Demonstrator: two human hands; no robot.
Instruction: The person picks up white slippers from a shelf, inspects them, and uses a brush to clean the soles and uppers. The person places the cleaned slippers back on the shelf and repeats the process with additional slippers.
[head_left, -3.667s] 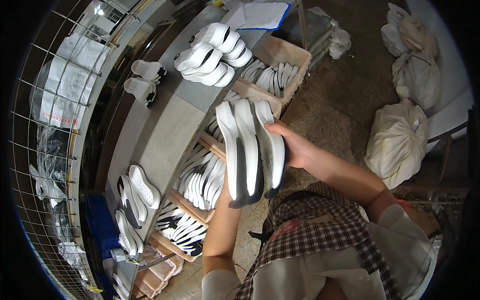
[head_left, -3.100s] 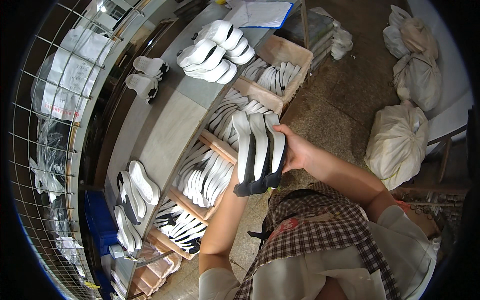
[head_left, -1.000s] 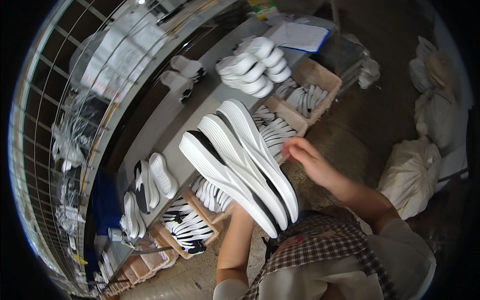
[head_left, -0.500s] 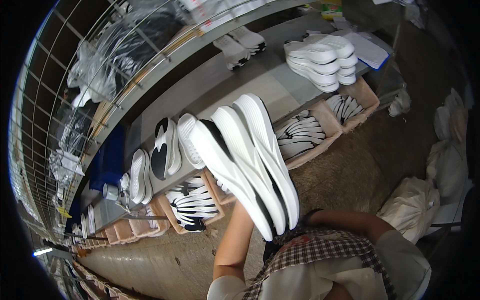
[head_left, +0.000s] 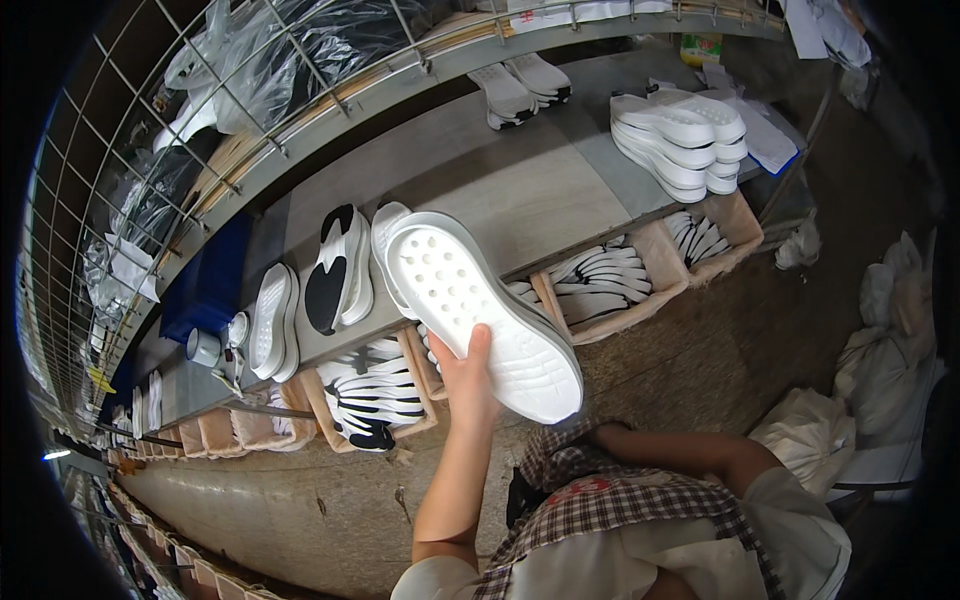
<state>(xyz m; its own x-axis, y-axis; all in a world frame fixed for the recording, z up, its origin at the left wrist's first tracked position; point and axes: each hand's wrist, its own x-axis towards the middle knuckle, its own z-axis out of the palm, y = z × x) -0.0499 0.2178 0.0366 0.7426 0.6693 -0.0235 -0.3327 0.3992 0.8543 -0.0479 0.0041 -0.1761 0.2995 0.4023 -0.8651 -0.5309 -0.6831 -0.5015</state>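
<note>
My left hand (head_left: 464,376) grips white shoe soles (head_left: 445,290), its thumb pressed on the top one. That sole's inner face, dotted with round dimples at the far end, is turned up, and a second edge shows along its right side. Past the held soles, another white sole (head_left: 390,212) lies on the bench, partly covered. To its left rests a pair of white soles with black patches (head_left: 342,268). My right forearm (head_left: 690,447) bends across to the checked apron (head_left: 640,490); the right hand's fingers are hidden there.
The grey bench (head_left: 470,190) bears a pile of white soles (head_left: 680,140) at right. Peach-lined bins (head_left: 665,255) with black-and-white soles hang along its near edge. Above it runs a wire-mesh shelf (head_left: 330,100) with plastic bags. White sacks (head_left: 810,430) stand on the floor at right.
The held soles have turned from showing their sides to showing the top one's dimpled face. My left hand, hidden behind them before, now shows. My view has shifted slightly.
</note>
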